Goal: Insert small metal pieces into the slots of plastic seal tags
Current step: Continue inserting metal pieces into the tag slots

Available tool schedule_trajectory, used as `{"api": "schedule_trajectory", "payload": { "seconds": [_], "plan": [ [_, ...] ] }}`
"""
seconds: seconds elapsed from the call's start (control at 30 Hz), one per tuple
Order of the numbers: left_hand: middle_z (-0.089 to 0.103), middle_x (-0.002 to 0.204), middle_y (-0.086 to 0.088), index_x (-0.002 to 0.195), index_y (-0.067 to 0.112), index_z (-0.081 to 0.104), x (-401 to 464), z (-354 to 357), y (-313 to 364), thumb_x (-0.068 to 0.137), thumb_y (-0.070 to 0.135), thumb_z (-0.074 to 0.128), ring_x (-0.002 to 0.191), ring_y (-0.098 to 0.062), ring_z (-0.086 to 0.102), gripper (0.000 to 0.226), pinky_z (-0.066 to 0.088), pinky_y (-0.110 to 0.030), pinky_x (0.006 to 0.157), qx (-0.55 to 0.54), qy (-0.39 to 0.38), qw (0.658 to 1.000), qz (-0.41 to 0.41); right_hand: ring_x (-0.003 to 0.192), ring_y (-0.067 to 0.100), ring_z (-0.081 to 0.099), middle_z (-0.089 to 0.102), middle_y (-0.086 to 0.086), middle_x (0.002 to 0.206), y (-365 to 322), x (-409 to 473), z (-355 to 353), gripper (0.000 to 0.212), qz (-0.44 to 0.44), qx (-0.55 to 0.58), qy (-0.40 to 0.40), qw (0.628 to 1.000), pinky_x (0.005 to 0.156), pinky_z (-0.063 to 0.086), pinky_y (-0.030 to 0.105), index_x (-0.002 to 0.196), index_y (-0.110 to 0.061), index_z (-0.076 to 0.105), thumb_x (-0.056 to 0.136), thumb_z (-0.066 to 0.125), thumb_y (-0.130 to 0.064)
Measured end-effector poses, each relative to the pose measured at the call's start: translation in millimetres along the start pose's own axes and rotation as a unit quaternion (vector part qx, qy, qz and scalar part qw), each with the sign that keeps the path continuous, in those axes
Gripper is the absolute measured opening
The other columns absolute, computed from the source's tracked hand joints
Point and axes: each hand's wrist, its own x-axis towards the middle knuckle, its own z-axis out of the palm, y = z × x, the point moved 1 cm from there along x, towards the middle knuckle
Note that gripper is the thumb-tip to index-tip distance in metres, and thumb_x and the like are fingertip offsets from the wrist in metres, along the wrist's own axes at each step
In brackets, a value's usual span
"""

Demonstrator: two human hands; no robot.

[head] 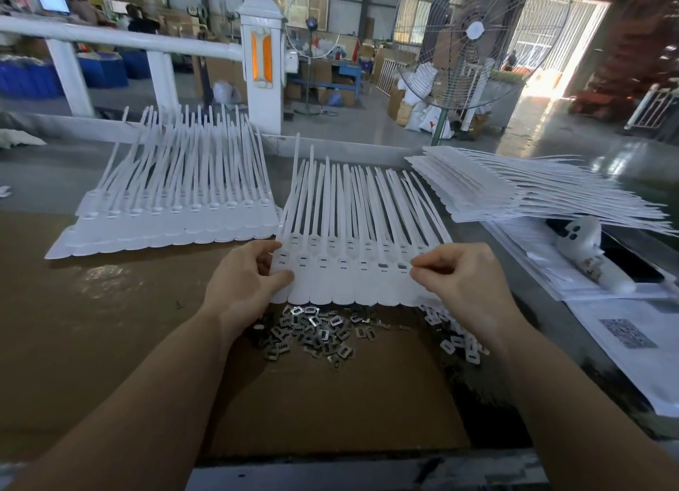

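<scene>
No readable writing; blurred QR-like print on white paper sheet. Left hand grips left edge of white plastic seal-tag strip at table centre; right hand pinches right side. Small silver metal pieces heaped beneath. White tag stacks left, right.

White seal-tag strip, tails pointing away, spans between left grip and right grip. Loose metal pieces lie heaped just beneath both.

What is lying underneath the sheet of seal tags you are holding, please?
A pile of small metal pieces lies on the brown cardboard below the held sheet of seal tags. Its far part runs under the sheet's near edge, so how far it extends cannot be seen.
</scene>
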Motion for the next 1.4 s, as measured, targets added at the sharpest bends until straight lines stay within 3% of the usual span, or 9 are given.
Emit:
{"api": "schedule_trajectory", "payload": {
  "seconds": [0.13, 0.27, 0.5, 0.67, 0.8, 0.9, 1.0, 1.17, 1.4],
  "plan": [
    [0.057, 0.084, 0.008, 0.123, 0.018, 0.058, 0.6, 0.1, -0.7, 0.078, 0.018, 0.072, 0.078, -0.009, 0.054, 0.047, 0.046, -0.031, 0.077, -0.008, 0.003, 1.0, -0.002, 0.077, 0.012, 0.065, 0.07, 0.001, 0.081, -1.3, 10.8, 9.4, 0.01, 0.029, 0.038, -0.006, 0.999, 0.079, 0.055, 0.031, 0.09, -0.011, 0.072, 0.081, 0.067, -0.01],
    [0.055, 0.082, 0.01, 0.123, 0.019, 0.058, 0.1, -0.3, -1.8, 0.078, 0.018, 0.072, 0.076, -0.005, 0.053, 0.047, 0.044, -0.027, 0.075, -0.014, 0.006, 1.0, -0.008, 0.08, 0.008, 0.063, 0.068, 0.0, 0.092, 0.5, 17.7, 16.2, 0.023, 0.036, 0.032, -0.022, 0.999, 0.079, 0.051, 0.02, 0.106, -0.014, 0.068, 0.088, 0.058, -0.006],
    [0.056, 0.083, 0.008, 0.123, 0.02, 0.057, -0.2, -0.8, -2.5, 0.078, 0.018, 0.072, 0.074, -0.007, 0.053, 0.047, 0.047, -0.028, 0.075, -0.024, 0.002, 1.0, -0.016, 0.074, 0.015, 0.067, 0.069, 0.003, 0.079, -4.0, 28.0, 26.8, 0.007, 0.04, 0.04, -0.022, 0.998, 0.078, 0.056, 0.031, 0.085, -0.011, 0.066, 0.085, 0.064, -0.004],
    [0.057, 0.083, 0.006, 0.123, 0.019, 0.057, -1.4, -1.5, -1.0, 0.078, 0.018, 0.072, 0.076, -0.011, 0.055, 0.047, 0.051, -0.037, 0.08, -0.027, 0.0, 1.0, -0.015, 0.067, -0.002, 0.053, 0.06, -0.012, 0.074, -4.5, 32.9, 33.5, 0.007, 0.009, -0.069, -0.025, 0.997, 0.06, 0.038, 0.01, 0.083, -0.015, 0.072, 0.084, 0.066, -0.013],
    [0.055, 0.082, 0.008, 0.124, 0.019, 0.057, -1.7, -1.7, -0.2, 0.079, 0.018, 0.072, 0.075, -0.008, 0.053, 0.047, 0.049, -0.031, 0.077, -0.024, 0.001, 1.0, -0.01, 0.07, -0.003, 0.051, 0.061, -0.005, 0.08, -1.9, 34.3, 35.2, 0.009, 0.046, -0.055, -0.043, 0.997, 0.074, 0.041, 0.022, 0.08, -0.012, 0.073, 0.084, 0.066, -0.011],
    [0.054, 0.083, 0.008, 0.124, 0.019, 0.057, -1.7, -2.4, 0.1, 0.079, 0.019, 0.072, 0.075, -0.008, 0.052, 0.048, 0.048, -0.031, 0.078, -0.022, 0.002, 1.0, -0.011, 0.077, 0.005, 0.055, 0.061, -0.003, 0.082, -3.7, 38.0, 35.2, 0.019, 0.079, -0.032, -0.06, 0.995, 0.075, 0.041, 0.024, 0.067, -0.019, 0.067, 0.083, 0.065, -0.009],
    [0.055, 0.085, 0.009, 0.124, 0.019, 0.057, -2.5, -2.8, 0.2, 0.079, 0.019, 0.072, 0.076, -0.008, 0.053, 0.048, 0.049, -0.033, 0.08, -0.022, -0.001, 1.0, -0.016, 0.084, 0.012, 0.058, 0.062, -0.002, 0.085, -5.0, 42.7, 35.3, 0.01, 0.088, -0.035, -0.077, 0.993, 0.075, 0.042, 0.027, 0.075, -0.013, 0.071, 0.083, 0.066, -0.008],
    [0.055, 0.086, 0.008, 0.124, 0.02, 0.057, -2.9, -3.3, 1.8, 0.079, 0.02, 0.072, 0.078, -0.009, 0.053, 0.047, 0.05, -0.038, 0.084, -0.018, -0.003, 1.0, -0.017, 0.086, 0.008, 0.057, 0.062, -0.005, 0.084, -1.7, 42.6, 37.3, 0.009, 0.044, -0.063, -0.087, 0.993, 0.081, 0.043, 0.024, 0.086, -0.01, 0.074, 0.082, 0.066, -0.008],
    [0.055, 0.084, 0.009, 0.125, 0.019, 0.056, -3.4, -3.4, 2.2, 0.079, 0.019, 0.071, 0.075, -0.006, 0.052, 0.048, 0.049, -0.033, 0.08, -0.013, -0.003, 1.0, -0.009, 0.076, 0.003, 0.058, 0.063, -0.008, 0.079, 3.8, 39.0, 40.7, 0.015, 0.007, -0.073, -0.048, 0.996, 0.072, 0.045, 0.017, 0.073, -0.023, 0.068, 0.081, 0.068, -0.01]
  ]
}}
